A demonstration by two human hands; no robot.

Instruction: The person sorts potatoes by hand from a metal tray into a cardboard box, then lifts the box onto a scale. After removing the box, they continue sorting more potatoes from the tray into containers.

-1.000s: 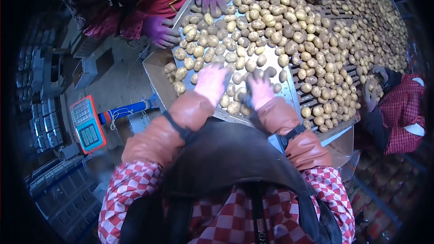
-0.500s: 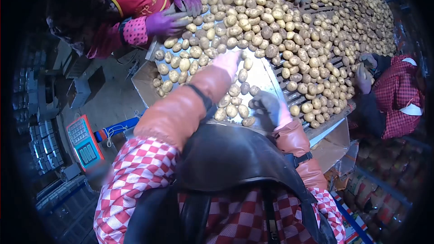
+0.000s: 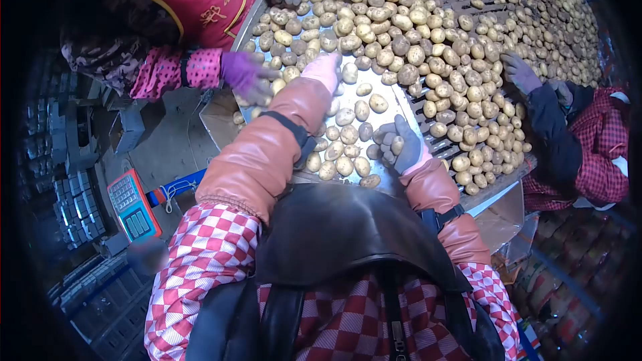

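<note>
Potatoes (image 3: 401,33) cover a slatted sorting table (image 3: 438,139) and a shiny metal chute (image 3: 396,108) in front of me. My left hand (image 3: 322,69), in a pink glove, reaches far forward and lies flat among the potatoes at the chute's upper left. My right hand (image 3: 397,145), in a grey and pink glove, is closer to me at the chute's right edge. Its fingers curl around a small potato (image 3: 396,144). A loose cluster of potatoes (image 3: 344,154) lies between my two arms.
A person in a red apron works at the upper left, with purple-gloved hands (image 3: 245,75) on the potatoes. Another person's dark-gloved hand (image 3: 518,70) reaches in from the right. An orange scale (image 3: 134,206) and dark crates (image 3: 73,180) sit below left. A cardboard box (image 3: 217,115) stands under the chute.
My left arm has stretched forward up the chute from the near cluster. My right hand has drawn back to the chute's right edge and closed around a potato.
</note>
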